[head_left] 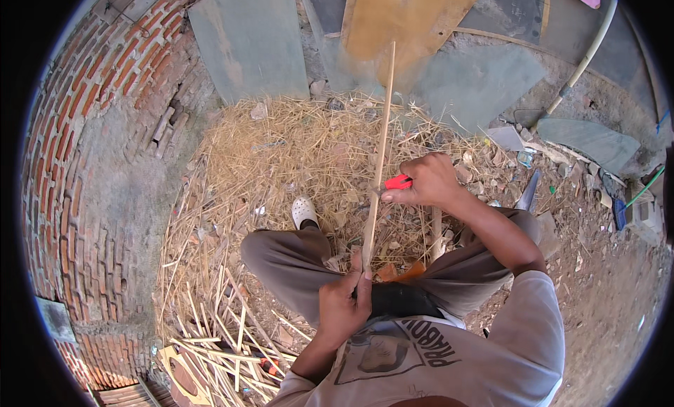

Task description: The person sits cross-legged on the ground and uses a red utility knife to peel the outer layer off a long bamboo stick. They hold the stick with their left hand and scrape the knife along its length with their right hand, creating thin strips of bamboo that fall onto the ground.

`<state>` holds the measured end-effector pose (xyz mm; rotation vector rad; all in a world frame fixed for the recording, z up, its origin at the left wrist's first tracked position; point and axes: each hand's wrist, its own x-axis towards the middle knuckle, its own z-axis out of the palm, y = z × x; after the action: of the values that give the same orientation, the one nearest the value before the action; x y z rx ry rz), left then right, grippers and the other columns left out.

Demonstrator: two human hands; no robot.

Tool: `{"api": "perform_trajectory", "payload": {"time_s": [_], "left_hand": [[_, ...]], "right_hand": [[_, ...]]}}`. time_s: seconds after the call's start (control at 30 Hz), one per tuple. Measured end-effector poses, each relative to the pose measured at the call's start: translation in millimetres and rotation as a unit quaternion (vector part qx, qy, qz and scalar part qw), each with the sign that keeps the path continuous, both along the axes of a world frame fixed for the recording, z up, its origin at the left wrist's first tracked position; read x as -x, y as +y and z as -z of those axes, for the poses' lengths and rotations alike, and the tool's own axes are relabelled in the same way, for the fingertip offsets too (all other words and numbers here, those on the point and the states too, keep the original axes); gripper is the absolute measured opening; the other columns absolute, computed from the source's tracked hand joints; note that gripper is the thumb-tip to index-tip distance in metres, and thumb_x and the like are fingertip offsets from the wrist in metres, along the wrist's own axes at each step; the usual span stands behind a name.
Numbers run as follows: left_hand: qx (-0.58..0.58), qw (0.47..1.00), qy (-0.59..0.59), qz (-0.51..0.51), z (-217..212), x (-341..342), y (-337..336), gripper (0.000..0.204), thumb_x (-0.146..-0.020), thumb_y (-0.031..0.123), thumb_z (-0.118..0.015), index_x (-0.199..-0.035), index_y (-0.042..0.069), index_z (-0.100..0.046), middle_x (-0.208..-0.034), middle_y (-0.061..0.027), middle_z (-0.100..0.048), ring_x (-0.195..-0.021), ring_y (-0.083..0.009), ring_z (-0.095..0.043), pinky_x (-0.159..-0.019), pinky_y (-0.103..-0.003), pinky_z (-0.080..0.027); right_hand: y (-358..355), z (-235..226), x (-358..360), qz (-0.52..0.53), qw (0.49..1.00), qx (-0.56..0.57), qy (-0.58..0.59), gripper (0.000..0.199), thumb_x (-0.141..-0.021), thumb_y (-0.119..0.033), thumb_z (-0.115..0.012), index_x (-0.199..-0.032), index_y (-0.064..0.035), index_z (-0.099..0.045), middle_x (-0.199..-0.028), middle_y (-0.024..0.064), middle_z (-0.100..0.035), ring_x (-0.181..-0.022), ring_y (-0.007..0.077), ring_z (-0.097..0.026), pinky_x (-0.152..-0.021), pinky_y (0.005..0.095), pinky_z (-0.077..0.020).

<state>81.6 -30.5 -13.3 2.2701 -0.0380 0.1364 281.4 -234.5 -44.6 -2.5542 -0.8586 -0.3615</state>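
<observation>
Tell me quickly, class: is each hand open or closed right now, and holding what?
Left hand: closed, holding the near end of a long, thin, pale wood-like strip.
Right hand: closed, holding a small, bright-red-handled tool.

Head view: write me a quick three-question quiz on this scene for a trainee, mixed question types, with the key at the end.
1. Which hand holds the red-handled tool?
2. True or false: the left hand grips the far end of the long wooden strip.
3. Fill in the blank: the pile of loose strips lies in the lower ____ part of the picture.

Key:
1. The right hand.
2. False; it grips the near end, while the far end points away.
3. Left.
</observation>
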Motion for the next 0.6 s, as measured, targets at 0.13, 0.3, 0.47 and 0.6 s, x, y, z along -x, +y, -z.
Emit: {"api": "perform_trajectory", "payload": {"time_s": [0.13,0.3,0.47,0.6], "left_hand": [[-0.025,0.999,0.004,0.022,0,1,3,0.038,-0.091,0.011,-0.061,-0.127,-0.002,-0.059,-0.061,-0.0183,-0.055,-0.048,-0.0333,-0.055,-0.048,-0.037,-0.044],[0.017,0.994,0.035,0.099,1,30,-3,0.036,-0.093,0.007,-0.057,-0.128,0.002,-0.059,-0.055,-0.0150,-0.048,-0.046,-0.0125,-0.047,-0.048,-0.029,-0.039],[0.059,0.994,0.072,0.052,10,47,2,0.038,-0.090,0.008,-0.061,-0.127,-0.001,-0.060,-0.054,-0.0145,-0.051,-0.044,-0.0205,-0.052,-0.046,-0.031,-0.042],[0.014,0.998,0.053,0.021,14,40,11,0.041,-0.087,0.010,-0.064,-0.126,-0.003,-0.060,-0.053,-0.0139,-0.051,-0.040,-0.0248,-0.053,-0.044,-0.033,-0.042]], "right_hand": [[-4,-3,-3,-0.020,0.999,-0.004,-0.037,0.072,-0.070,-0.077,-0.062,-0.055,-0.0072,-0.058,-0.049,0.0099,-0.053,-0.049,0.0308,-0.058,-0.049,0.0416,-0.0446],[-66,-6,-83,0.286,0.951,-0.013,0.119,0.080,-0.083,-0.080,-0.041,-0.067,-0.0075,-0.070,-0.056,0.0135,-0.061,-0.060,0.0340,-0.065,-0.060,0.0451,-0.0509],[-52,13,-69,0.226,0.964,-0.020,0.139,0.079,-0.084,-0.079,-0.041,-0.067,-0.0075,-0.070,-0.054,0.0152,-0.060,-0.059,0.0347,-0.064,-0.057,0.0440,-0.0507],[-7,9,9,0.024,0.996,0.024,0.084,0.075,-0.079,-0.079,-0.050,-0.064,-0.0082,-0.068,-0.050,0.0132,-0.057,-0.051,0.0328,-0.062,-0.052,0.0437,-0.0491]]}}
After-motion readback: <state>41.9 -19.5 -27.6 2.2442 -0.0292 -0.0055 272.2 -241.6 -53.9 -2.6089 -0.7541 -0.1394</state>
